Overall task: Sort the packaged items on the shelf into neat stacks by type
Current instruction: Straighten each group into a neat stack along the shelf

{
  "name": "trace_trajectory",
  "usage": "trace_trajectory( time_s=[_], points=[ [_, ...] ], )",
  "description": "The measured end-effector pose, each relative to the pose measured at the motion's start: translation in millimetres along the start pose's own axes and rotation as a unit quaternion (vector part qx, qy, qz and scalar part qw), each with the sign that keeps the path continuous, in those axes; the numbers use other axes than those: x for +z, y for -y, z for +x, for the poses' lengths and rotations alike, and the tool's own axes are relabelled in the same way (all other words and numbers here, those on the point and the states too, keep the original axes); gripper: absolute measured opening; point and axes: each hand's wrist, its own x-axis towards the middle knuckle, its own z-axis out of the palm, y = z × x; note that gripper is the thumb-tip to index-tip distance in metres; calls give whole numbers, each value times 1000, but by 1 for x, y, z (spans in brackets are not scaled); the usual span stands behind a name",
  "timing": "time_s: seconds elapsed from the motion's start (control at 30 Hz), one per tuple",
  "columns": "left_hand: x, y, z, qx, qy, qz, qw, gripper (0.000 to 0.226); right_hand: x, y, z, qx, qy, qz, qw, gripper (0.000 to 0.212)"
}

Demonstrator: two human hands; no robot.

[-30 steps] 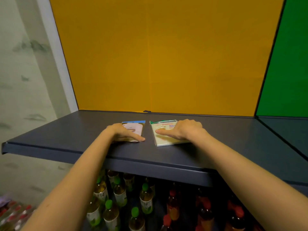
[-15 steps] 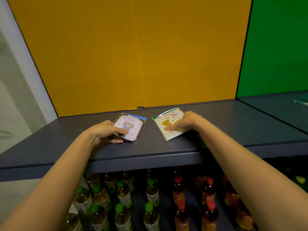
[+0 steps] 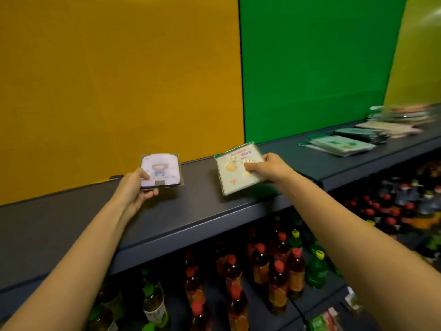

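Dark grey shelf [image 3: 191,211] on my feed, with a yellow panel [image 3: 119,80] behind it on the left and a green panel [image 3: 310,68] on the right. The left hand [image 3: 133,189] pinches the purple packet [image 3: 160,170] at its lower left corner, thumb on top and fingers curled underneath. The packet sticks out up and to the right of them, clear of the shelf. The right hand [image 3: 267,168] grips the pale green packet [image 3: 236,173] by its right edge, thumb across the printed face and the other fingers tucked behind. It looks lifted too, but I honestly can't tell if its near corner touches the board. More packets [image 3: 341,145] lie in blurry piles far right, and bottles [image 3: 278,278] stand below.
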Motion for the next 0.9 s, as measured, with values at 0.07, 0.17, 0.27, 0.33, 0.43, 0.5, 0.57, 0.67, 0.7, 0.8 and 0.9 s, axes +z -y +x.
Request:
trace_trajectory(
  time_s=[0.07,0.17,0.27,0.33,0.43,0.5,0.57,0.67,0.7,0.8,0.9],
  points=[
    [42,5,3,1,14,-8,1000,20,-33,-10,6,13,-20,3,1000,16],
    [104,11,2,4,40,5,999,17,-85,-22,16,25,-50,2,998,24],
    [164,18,-2,10,67,37,997,18,-138,-34,28,21,-64,-15,998,21],
    [201,26,-5,15,77,43,996,18,-172,-41,34,15,-72,-30,997,26],
    [256,38,-10,14,92,44,995,19,-218,-52,44,14,-74,-57,996,24],
    [290,46,-9,12,97,45,994,19,-244,-62,51,11,-79,-76,994,24],
    [322,52,-5,13,97,43,994,19,-265,-71,60,10,-77,-83,994,25],
    [361,54,3,16,96,52,994,23,-291,-81,77,15,-72,-90,993,25],
    [370,54,5,22,96,62,993,27,-298,-83,85,15,-69,-92,993,21],
    [391,50,16,38,91,91,991,34,-314,-83,110,2,-65,-92,994,13],
    [408,45,32,38,82,97,991,28,-320,-82,140,-7,-55,-94,994,18]
  ],
)
